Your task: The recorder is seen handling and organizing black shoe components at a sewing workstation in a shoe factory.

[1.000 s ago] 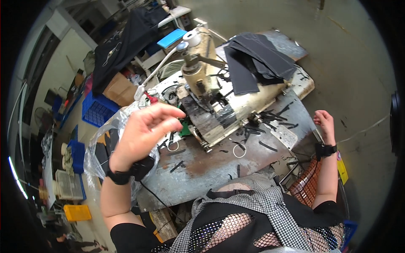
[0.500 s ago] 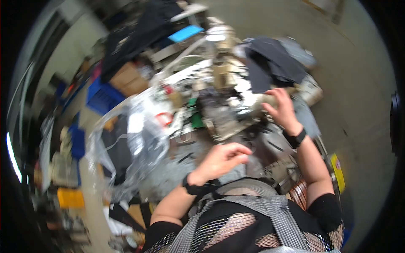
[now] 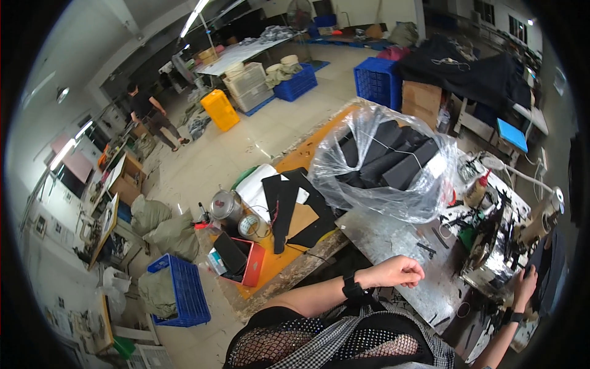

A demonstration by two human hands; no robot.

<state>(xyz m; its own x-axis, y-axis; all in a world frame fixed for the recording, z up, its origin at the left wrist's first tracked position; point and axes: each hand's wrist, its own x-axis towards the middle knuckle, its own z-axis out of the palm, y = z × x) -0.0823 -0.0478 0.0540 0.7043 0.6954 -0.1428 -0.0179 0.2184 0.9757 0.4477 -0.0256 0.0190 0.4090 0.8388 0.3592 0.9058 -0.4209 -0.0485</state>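
My left hand [image 3: 399, 271] hovers over the near edge of the metal worktop [image 3: 393, 237], fingers curled in, with nothing visible in it. At the right, my right hand [image 3: 524, 288] is at a dark cloth piece [image 3: 546, 280], thumb and fingers closed at its edge, beside the sewing machine [image 3: 495, 261]. The machine's metal body shines and its base partly hides behind my hand. Thin black scraps [image 3: 425, 248] lie on the worktop. Beyond my left hand sits a clear plastic bag [image 3: 329, 175] filled with folded black pieces [image 3: 410, 161].
To the left, an orange board [image 3: 307, 147] holds black cut pieces [image 3: 279, 209], a tape roll [image 3: 249, 226], a metal canister [image 3: 225, 206] and a red box [image 3: 253, 264]. Blue crates [image 3: 187, 295] and a yellow crate [image 3: 219, 111] stand on the floor. Another person [image 3: 153, 114] walks far off.
The view has swung left, bringing the room and the other person into sight. My left hand's fingers have curled in. My right hand is now at the dark cloth beside the machine.
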